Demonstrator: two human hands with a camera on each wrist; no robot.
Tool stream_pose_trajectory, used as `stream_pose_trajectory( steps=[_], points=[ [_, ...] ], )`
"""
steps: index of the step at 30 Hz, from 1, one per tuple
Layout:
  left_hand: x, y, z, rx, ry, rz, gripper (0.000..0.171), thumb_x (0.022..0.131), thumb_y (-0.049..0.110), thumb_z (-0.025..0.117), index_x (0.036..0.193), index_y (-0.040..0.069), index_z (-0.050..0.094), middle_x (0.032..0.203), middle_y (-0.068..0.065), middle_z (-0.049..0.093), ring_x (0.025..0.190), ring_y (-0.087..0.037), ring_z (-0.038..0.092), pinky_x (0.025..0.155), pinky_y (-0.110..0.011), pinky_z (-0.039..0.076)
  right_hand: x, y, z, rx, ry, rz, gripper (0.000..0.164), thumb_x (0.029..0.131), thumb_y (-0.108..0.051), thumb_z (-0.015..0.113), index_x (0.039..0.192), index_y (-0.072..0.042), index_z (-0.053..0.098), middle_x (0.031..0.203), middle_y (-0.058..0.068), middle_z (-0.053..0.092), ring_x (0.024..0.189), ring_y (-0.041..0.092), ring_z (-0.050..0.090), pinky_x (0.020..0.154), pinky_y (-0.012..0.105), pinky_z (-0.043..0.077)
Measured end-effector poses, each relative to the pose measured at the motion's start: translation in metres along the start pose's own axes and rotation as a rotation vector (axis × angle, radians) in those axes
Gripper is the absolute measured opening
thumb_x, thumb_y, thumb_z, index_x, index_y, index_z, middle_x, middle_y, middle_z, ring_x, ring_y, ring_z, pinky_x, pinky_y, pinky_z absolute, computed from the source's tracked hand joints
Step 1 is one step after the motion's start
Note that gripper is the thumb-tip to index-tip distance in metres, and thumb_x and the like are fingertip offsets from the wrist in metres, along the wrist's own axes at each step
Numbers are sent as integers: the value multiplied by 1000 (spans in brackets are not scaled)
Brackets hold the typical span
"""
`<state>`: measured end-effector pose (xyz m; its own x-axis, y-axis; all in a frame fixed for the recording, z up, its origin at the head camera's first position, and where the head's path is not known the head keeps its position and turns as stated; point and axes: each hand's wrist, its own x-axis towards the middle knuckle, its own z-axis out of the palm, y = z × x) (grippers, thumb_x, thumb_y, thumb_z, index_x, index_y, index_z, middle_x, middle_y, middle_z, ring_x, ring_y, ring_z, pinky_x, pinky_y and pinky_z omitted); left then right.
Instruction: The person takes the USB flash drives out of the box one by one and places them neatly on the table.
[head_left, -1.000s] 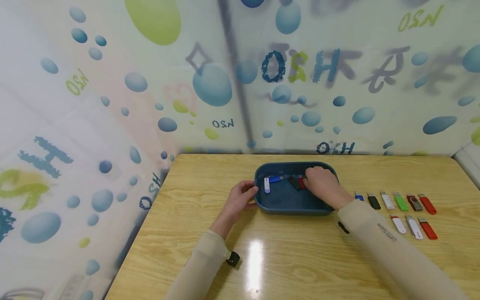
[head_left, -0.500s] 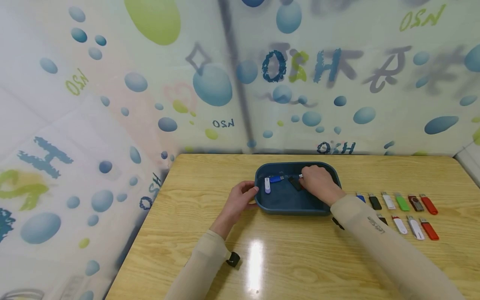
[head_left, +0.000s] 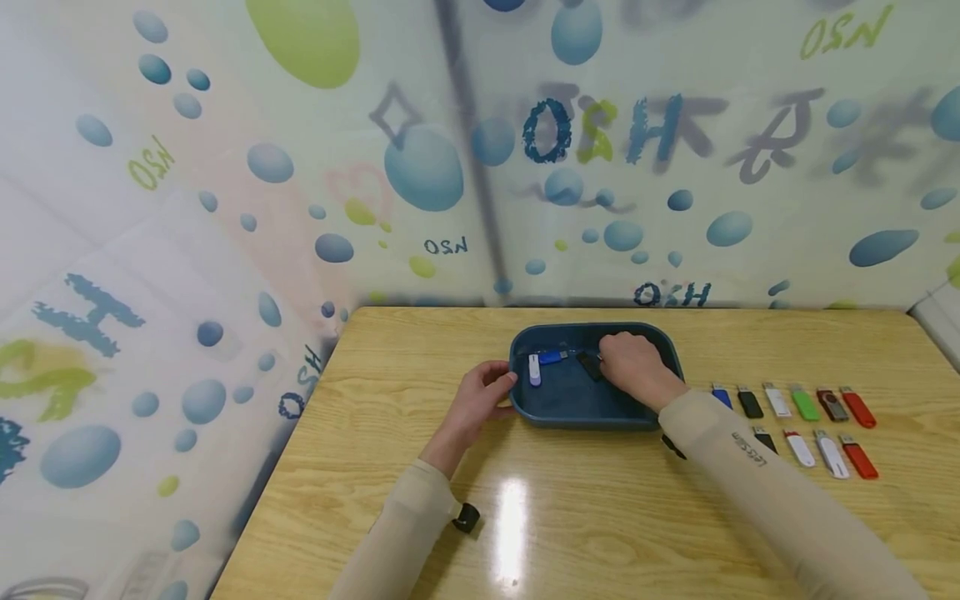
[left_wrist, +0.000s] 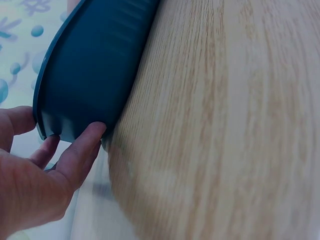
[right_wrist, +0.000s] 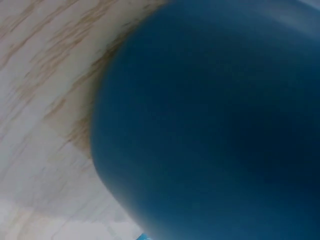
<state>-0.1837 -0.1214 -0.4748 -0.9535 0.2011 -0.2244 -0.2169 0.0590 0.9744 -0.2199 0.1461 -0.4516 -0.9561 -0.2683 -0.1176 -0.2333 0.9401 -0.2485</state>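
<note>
A dark blue plastic tray [head_left: 525, 412] stands on the table. My left hand [head_left: 480, 392] touches its left end from outside; in the left wrist view the fingertips [left_wrist: 97, 131] rest against the outer wall and rim. My right hand [head_left: 633, 367] reaches down into the tray's right half, knuckles up; its fingertips and anything under them are hidden. Just left of it lies a black USB stick [head_left: 588, 366]. A blue USB stick [head_left: 553, 357] and a white one [head_left: 535, 370] lie farther left inside. The right wrist view is filled by the tray's outer wall [right_wrist: 210, 120].
Right of the tray, USB sticks lie in two rows on the wooden table [head_left: 600, 517]. Among them are a green one [head_left: 806, 405], a red one [head_left: 858, 457] and a white one with a red end [head_left: 799, 448]. A patterned curtain [head_left: 637, 192] hangs behind the table.
My right hand has shifted slightly left inside the tray and covers the red USB stick that showed beside it. A black stick on the table has come out from behind the right sleeve.
</note>
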Motion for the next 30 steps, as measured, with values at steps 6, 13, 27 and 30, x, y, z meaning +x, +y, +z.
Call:
stream_pose_trajectory(
  steps=[6,13,27,30],
  points=[
    [0,-2,-1,12,-3,-5,41,106,17,59,139,-7,53,131,-22,58,99,-25,67,86,-49,61,-4,4,-3,51,25,-7,24,99,-4,62,75,-8,62,68,6,55,58,19,48,54,32,38],
    [0,-3,-1,1,-7,-5,41,106,17,59,139,-7,53,133,-24,57,103,-29,68,86,-48,61,-17,8,-11,105,93,-32,8,97,-7,68,100,0,72,94,14,70,73,23,59,67,42,54],
    [2,-3,-1,-18,-12,0,38,106,15,59,137,-6,54,130,-22,58,101,-25,66,84,-45,62,-66,37,-49,200,133,-4,18,98,-13,68,108,2,69,94,13,69,78,25,63,65,44,55],
    [2,-3,-1,-19,-7,1,39,106,15,59,137,-7,53,130,-23,58,101,-26,66,84,-45,62,-77,48,-55,220,144,29,21,98,-15,68,109,3,68,93,14,69,77,25,63,62,43,53]
  ],
)
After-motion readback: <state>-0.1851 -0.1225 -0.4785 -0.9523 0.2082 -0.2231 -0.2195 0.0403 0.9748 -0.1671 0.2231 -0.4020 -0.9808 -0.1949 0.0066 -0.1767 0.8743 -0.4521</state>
